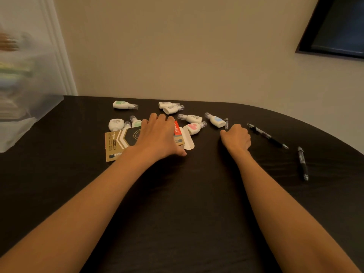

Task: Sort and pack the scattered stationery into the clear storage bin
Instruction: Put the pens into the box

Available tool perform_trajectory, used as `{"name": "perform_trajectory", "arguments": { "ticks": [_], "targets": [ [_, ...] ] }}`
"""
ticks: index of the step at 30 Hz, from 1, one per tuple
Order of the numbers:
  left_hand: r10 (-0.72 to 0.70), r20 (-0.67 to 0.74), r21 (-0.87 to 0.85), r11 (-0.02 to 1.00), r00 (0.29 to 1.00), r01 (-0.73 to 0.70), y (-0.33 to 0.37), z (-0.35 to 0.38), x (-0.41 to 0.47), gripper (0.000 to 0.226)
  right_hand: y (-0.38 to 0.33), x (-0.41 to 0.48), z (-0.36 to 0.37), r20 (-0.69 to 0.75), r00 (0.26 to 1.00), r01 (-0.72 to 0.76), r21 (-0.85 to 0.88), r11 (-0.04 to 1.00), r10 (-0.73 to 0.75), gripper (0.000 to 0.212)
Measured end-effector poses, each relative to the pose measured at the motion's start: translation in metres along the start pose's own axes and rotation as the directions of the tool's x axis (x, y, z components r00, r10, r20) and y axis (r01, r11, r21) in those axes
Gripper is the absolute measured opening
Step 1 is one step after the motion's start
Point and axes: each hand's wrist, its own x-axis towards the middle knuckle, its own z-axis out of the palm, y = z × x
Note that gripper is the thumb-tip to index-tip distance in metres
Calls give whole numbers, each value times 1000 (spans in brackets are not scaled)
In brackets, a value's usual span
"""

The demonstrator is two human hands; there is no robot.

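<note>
A tan and black pen box [118, 141] with an open white flap lies on the dark table [187, 194]. My left hand [159, 134] lies over it, fingers curled past the far edge and thumb at the near corner, gripping it. My right hand [236, 137] is curled to the right of the box, and the tip of a black pen [226, 123] sticks out beyond its fingers. Several white correction tapes, such as one with a pink heart [194, 128] and one with a green label [124, 105], lie scattered behind the box. The clear storage bin [23, 107] stands blurred at the far left.
Two more black pens lie on the right part of the table, one slanted [267, 135] and one nearer the curved edge [303, 163]. A beige wall rises behind the table. A dark framed panel [338, 26] hangs at the upper right.
</note>
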Motion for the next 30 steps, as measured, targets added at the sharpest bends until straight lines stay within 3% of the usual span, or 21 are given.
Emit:
{"name": "perform_trajectory", "arguments": {
  "ticks": [3, 9, 12, 15, 19, 23, 25, 27, 30],
  "targets": [
    [-7, 2, -1, 1000, 1000, 7, -2, 2, 0, 96, 0, -14, -7, 57, 998, 13, 29, 999, -15, 23],
    [8, -6, -8, 1000, 1000, -8, -1, 4, -9, 93, -9, -55, -14, 297, 951, 92, 5, 996, -89, 32],
    [20, -7, -7, 1000, 1000, -20, -3, 2, -19, 93, -5, -55, -9, 183, 981, 43, 120, 992, -65, 39],
    [31, 5, -14, 999, 1000, -30, -11, 2, -34, 94, -5, -64, -9, 41, 998, 44, 44, 998, -45, 47],
    [38, 45, -36, 999, 998, -36, -27, 0, -46, 95, -19, -77, -6, 117, 987, 119, -69, 991, -110, 39],
    [43, 108, -51, 998, 993, -38, -40, -1, -51, 91, -29, -78, -12, 267, 961, 26, 152, 988, -67, 20],
    [37, 124, -71, 997, 992, -29, -45, -2, -51, 85, -31, -89, -19, 422, 905, -127, 390, 912, -55, 18],
    [37, 124, -97, 995, 992, -25, -47, -3, -52, 80, -31, -100, -23, 566, 811, -296, 616, 730, -149, 17],
    [45, 103, -128, 991, 994, -32, -48, -5, -54, 79, -33, -114, -27, 555, 787, -402, 793, 457, -270, 6]
  ]
}}
